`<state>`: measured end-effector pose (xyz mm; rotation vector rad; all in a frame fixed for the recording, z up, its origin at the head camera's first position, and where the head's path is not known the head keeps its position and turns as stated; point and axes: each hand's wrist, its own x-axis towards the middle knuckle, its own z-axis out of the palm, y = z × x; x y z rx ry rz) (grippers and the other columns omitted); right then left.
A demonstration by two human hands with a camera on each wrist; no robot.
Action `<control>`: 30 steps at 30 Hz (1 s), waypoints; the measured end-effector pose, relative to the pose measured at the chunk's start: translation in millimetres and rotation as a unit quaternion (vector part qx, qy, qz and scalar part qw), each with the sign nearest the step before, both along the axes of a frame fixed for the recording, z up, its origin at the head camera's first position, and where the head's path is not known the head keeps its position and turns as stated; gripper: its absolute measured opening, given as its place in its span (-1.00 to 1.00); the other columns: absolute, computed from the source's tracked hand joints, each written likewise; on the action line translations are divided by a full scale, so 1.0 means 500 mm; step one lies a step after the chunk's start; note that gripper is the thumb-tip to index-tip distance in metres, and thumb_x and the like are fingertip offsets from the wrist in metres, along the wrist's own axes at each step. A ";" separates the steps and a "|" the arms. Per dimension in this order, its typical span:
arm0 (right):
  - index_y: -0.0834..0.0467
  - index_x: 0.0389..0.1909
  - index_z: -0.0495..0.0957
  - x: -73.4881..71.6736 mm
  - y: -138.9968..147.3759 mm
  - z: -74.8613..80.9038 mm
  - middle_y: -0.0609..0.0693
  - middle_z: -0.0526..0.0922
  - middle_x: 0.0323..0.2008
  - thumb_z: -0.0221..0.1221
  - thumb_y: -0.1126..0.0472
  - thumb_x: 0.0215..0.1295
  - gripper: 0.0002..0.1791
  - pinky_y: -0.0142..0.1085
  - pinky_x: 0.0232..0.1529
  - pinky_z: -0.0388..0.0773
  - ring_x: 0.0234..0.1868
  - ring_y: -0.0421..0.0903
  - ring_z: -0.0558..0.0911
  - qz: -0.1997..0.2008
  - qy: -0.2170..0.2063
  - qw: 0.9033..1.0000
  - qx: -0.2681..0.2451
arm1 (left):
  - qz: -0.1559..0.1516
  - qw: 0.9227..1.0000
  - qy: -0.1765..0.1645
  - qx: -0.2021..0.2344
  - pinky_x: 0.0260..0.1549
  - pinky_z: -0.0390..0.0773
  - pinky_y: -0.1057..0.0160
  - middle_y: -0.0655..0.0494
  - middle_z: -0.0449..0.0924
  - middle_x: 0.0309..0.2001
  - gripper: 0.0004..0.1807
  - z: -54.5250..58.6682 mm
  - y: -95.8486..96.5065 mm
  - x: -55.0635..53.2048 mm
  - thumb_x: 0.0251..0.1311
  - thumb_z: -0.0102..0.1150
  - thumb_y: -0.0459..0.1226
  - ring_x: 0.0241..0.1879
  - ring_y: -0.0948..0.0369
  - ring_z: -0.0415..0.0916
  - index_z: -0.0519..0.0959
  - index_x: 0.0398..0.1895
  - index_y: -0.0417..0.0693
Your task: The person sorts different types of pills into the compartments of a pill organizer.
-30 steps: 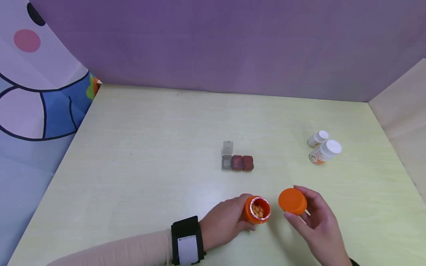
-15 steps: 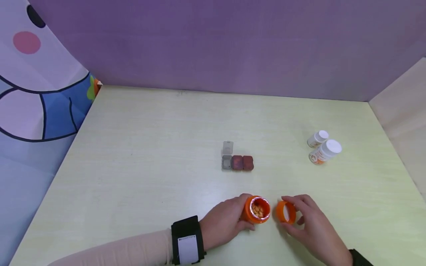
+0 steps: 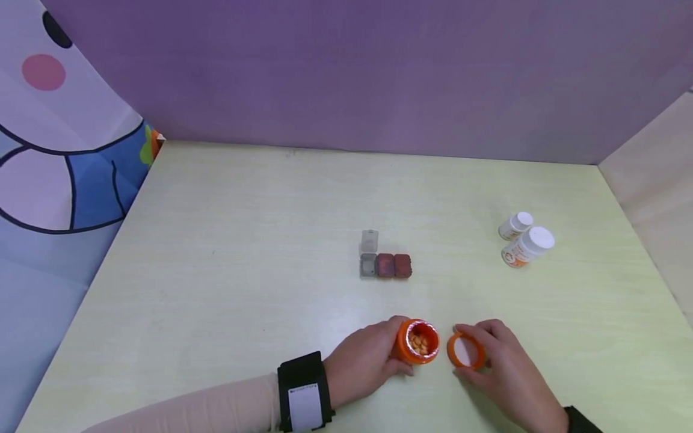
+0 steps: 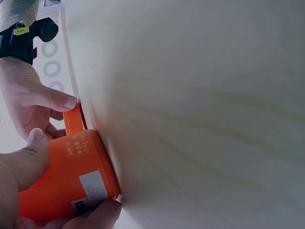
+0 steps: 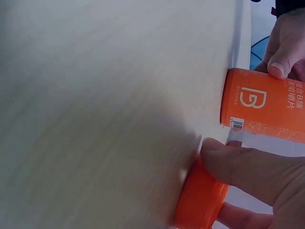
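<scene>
My left hand [image 3: 360,364] grips an open orange pill bottle [image 3: 402,349], its mouth facing up with several tan tablets inside. In the left wrist view the bottle [image 4: 71,176] shows a white barcode label near its base, which meets the table. Just to its right, my right hand [image 3: 511,376] pinches the bottle's orange cap [image 3: 466,350] between thumb and fingers, with the white inner side up. The right wrist view has the cap [image 5: 200,195] low at the table surface, apart from the bottle [image 5: 267,102].
Beyond the hands lies a small pill box with a grey compartment [image 3: 368,265], its clear lid [image 3: 370,241] raised, and two reddish-brown compartments [image 3: 394,266]. Two white-capped bottles, a small one [image 3: 515,227] and a larger one [image 3: 527,247], stand at the right. A purple panel [image 3: 373,78] borders the table's back.
My right hand has turned the cap over, from top up to inner side up, and lowered it beside the bottle. The left hand and the bottle have stayed in place.
</scene>
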<state>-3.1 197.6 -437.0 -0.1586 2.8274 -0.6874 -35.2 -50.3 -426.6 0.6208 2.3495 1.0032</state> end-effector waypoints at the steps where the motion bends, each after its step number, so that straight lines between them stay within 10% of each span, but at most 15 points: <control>1: 0.12 0.15 0.64 0.000 0.000 -0.001 0.02 0.51 -0.07 0.62 0.12 -0.09 -0.30 -0.23 -0.13 0.63 -0.11 -0.09 0.50 0.001 0.001 1.000 0.002 | 0.000 1.000 -0.001 -0.001 0.13 0.56 0.26 0.17 0.64 0.09 -0.31 0.000 0.000 0.000 0.13 0.51 -0.14 0.00 0.33 0.56 0.43 0.29 -0.09; 10: 0.10 0.35 0.47 0.014 -0.005 -0.002 0.07 0.46 0.03 0.67 0.06 -0.19 -0.01 -0.18 -0.13 0.65 0.02 -0.02 0.44 0.005 0.072 0.997 -0.023 | 0.000 1.000 0.007 -0.009 0.12 0.57 0.24 0.14 0.64 0.09 -0.32 0.001 0.001 0.001 0.14 0.50 -0.14 -0.01 0.30 0.58 0.44 0.29 -0.10; 15: 0.06 0.57 0.15 0.035 -0.041 0.017 0.08 0.29 0.30 0.59 0.33 -0.10 0.19 -0.53 0.04 0.49 0.18 -0.11 0.37 0.016 0.142 0.969 -0.200 | -0.001 1.000 0.018 -0.002 0.12 0.57 0.25 0.16 0.64 0.09 -0.32 0.000 0.001 0.002 0.13 0.50 -0.14 0.00 0.32 0.58 0.44 0.29 -0.09; 21: -0.23 0.63 -0.45 0.059 -0.106 0.020 0.11 -0.29 0.63 0.33 0.36 0.25 0.29 -0.52 0.33 0.15 0.59 -0.17 -0.11 -0.013 0.018 0.926 -0.378 | 0.001 1.000 0.023 0.012 0.13 0.56 0.23 0.14 0.65 0.09 -0.33 -0.001 -0.001 0.004 0.13 0.49 -0.16 0.01 0.30 0.58 0.44 0.29 -0.11; 30: -0.27 0.60 -0.55 0.072 -0.158 0.002 0.14 -0.34 0.64 0.30 0.13 0.36 0.24 0.14 0.40 -0.07 0.60 0.30 -0.24 -0.101 -0.120 0.898 -0.412 | -0.001 0.999 0.031 0.016 0.11 0.57 0.23 0.12 0.66 0.08 -0.36 -0.002 -0.002 0.005 0.17 0.47 -0.18 0.00 0.32 0.59 0.45 0.29 -0.13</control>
